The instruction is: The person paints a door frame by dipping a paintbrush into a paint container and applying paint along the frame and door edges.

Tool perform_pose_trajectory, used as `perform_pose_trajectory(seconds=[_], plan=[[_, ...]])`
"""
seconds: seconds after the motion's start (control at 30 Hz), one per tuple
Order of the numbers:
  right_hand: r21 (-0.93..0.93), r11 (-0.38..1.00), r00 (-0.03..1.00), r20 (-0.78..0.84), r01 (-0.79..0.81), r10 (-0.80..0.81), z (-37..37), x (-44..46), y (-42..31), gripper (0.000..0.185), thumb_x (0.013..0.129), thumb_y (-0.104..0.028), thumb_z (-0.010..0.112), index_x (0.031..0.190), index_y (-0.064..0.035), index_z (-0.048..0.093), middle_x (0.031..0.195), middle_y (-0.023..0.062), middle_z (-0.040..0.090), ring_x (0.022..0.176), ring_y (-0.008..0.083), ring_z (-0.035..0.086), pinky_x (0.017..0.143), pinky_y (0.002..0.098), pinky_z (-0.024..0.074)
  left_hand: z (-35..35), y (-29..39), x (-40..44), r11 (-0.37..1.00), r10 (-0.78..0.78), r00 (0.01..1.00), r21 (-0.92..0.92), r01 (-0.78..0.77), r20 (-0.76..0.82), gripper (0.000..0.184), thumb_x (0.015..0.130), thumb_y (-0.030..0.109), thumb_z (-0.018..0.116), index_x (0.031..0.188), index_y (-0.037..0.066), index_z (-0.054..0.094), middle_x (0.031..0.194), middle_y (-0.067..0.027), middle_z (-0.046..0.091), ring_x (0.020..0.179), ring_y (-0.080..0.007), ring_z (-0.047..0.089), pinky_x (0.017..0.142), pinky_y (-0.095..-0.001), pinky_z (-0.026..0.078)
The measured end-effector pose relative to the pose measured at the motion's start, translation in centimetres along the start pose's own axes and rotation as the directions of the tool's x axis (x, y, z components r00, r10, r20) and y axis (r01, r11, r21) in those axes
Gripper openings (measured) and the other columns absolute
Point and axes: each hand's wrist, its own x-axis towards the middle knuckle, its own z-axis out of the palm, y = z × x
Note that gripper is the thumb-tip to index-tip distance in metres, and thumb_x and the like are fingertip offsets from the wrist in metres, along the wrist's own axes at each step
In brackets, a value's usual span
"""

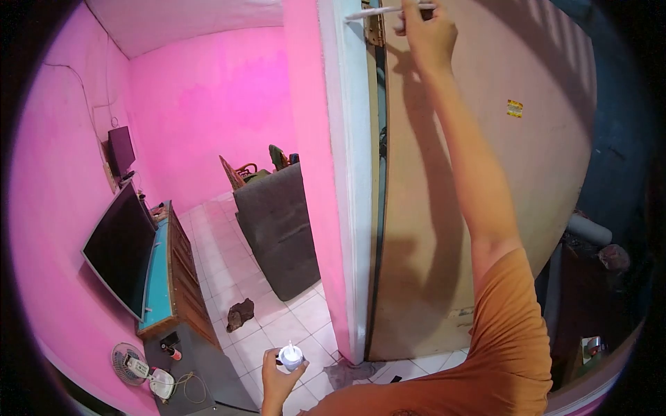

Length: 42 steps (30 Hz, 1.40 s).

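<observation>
Brush [378, 11] at doorframe [352, 139] edge, cup [292, 360] in left hand [276, 378], wide floor [272, 334] beyond

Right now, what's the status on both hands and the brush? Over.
Right hand raised, gripping brush, tip at pale door frame. Left hand low, holding small cup. Nothing visible blocking the brush.
</observation>
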Motion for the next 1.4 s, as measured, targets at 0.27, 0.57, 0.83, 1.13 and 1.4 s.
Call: perform_pose_trajectory(seconds=[0.27,0.57,0.83,1.13,1.4], plan=[[-0.071,0.993,0.984,0.141,-0.096,0.105,-4.8,-2.2,0.0,0.033,0.096,-0.033,0.073,0.094,-0.0007,0.065,0.071,0.0055,0.068,0.058,0.012,0.065,0.054,0.0286,0.0508,1.1,0.1,-0.2,1.0,-0.003,1.0,0.007,0.004,-0.025,0.062,0.066,0.026,0.096,0.107,0.0,0.059,0.102,-0.0117,0.058,0.088,-0.0238,0.059,0.076,-0.0358,0.05],[0.2,0.777,0.799,0.239,-0.597,0.553,-11.0,-14.3,-2.3,0.027,0.1,-0.029,0.07,0.096,-0.0043,0.061,0.071,0.0032,0.062,0.055,0.0103,0.057,0.041,0.0258,0.0438,3.4,0.7,1.1,0.996,0.086,0.996,-0.015,-0.086,-0.034,0.066,0.071,0.03,0.095,0.118,0.0,0.06,0.102,-0.0119,0.064,0.086,-0.0227,0.06,0.074,-0.0354,0.052],[0.235,0.498,0.534,0.123,-0.835,0.837,-18.2,-32.0,-5.6,0.017,0.101,-0.016,0.069,0.106,-0.0014,0.061,0.084,0.0075,0.07,0.068,0.0158,0.069,0.062,0.0307,0.0573,4.8,-3.1,4.5,0.972,0.197,0.976,-0.151,-0.181,0.095,0.064,0.07,0.029,0.095,0.117,0.001,0.061,0.102,-0.0132,0.063,0.087,-0.0235,0.061,0.075,-0.0369,0.051],[0.236,0.3,0.274,-0.136,-0.924,0.952,-24.0,-45.9,-15.9,0.019,0.101,-0.014,0.067,0.108,0.0019,0.059,0.097,0.0161,0.072,0.08,0.0242,0.075,0.073,0.0341,0.0636,1.5,-8.0,8.2,0.89,0.419,0.793,-0.37,-0.265,0.441,0.063,0.071,0.027,0.094,0.117,0.0,0.06,0.103,-0.013,0.061,0.091,-0.0265,0.06,0.08,-0.0389,0.051],[0.208,0.273,0.178,-0.384,-0.939,0.906,-25.3,-52.0,-29.3,0.02,0.101,-0.01,0.066,0.117,0.0002,0.059,0.094,0.0099,0.069,0.082,0.0186,0.07,0.072,0.0313,0.0595,0.9,-9.5,7.4,0.796,0.581,0.559,-0.557,-0.238,0.592,0.065,0.073,0.027,0.094,0.119,-0.001,0.059,0.105,-0.0135,0.06,0.096,-0.027,0.06,0.084,-0.0386,0.052]])
